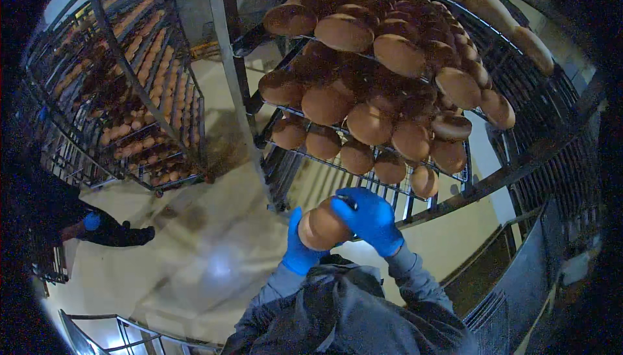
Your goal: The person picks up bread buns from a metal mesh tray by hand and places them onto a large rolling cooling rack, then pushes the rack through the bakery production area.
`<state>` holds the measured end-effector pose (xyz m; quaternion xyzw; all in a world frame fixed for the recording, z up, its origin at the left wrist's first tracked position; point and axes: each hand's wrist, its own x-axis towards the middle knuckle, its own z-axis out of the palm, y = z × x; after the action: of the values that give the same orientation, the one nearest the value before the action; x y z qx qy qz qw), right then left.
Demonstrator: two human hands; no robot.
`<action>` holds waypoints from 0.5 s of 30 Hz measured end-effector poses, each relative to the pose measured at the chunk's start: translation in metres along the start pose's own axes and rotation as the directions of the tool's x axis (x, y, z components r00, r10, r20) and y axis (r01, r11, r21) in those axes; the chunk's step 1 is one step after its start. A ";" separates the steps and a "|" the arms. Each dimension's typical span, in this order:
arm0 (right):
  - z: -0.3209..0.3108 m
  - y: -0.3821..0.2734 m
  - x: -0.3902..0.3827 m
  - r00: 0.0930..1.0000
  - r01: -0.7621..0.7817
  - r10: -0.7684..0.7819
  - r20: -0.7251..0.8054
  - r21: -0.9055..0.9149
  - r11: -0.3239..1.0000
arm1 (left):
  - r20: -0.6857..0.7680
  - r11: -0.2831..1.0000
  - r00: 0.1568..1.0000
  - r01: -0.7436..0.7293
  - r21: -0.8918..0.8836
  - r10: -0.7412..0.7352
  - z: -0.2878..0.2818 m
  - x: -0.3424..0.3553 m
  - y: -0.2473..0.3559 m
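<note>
Holding brown bread [326, 226] between two blue-gloved hands, I have it located before the torso, near the loaded wire rack [237, 89]. Right hand [371, 220]: fingers clamped over the bread's upper right side. Left hand [301, 252]: closed around the lower left side, thumb upright against the crust; remaining fingers mostly hidden. Whether the bread is one piece or two, I cannot tell. Rack shelves carry rows of round loaves [344, 34]. A second rack [141, 98], similarly loaded, stands to the left.

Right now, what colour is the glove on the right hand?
Bright blue; the right glove shows best in the head view.
</note>
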<state>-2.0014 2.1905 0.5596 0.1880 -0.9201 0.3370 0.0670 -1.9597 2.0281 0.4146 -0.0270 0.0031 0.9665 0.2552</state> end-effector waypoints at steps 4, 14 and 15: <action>-0.019 -0.021 0.003 0.999 -0.045 0.045 -0.018 -0.020 0.999 | 0.089 1.000 0.996 -0.029 -0.010 0.030 0.029 -0.004 -0.007; -0.159 0.038 0.058 0.781 -0.151 -0.326 -0.533 -0.667 0.729 | 0.118 0.993 0.987 -0.112 0.049 0.105 0.001 -0.006 0.001; -0.160 0.054 0.067 0.809 -0.133 -0.322 -0.491 -0.687 0.714 | 0.160 0.908 0.974 -0.211 0.361 0.163 -0.022 -0.008 0.000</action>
<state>-2.0842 2.3114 0.6664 0.0866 -0.9002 0.0041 0.4268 -1.9520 2.0238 0.3928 0.0839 0.1747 0.9677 0.1614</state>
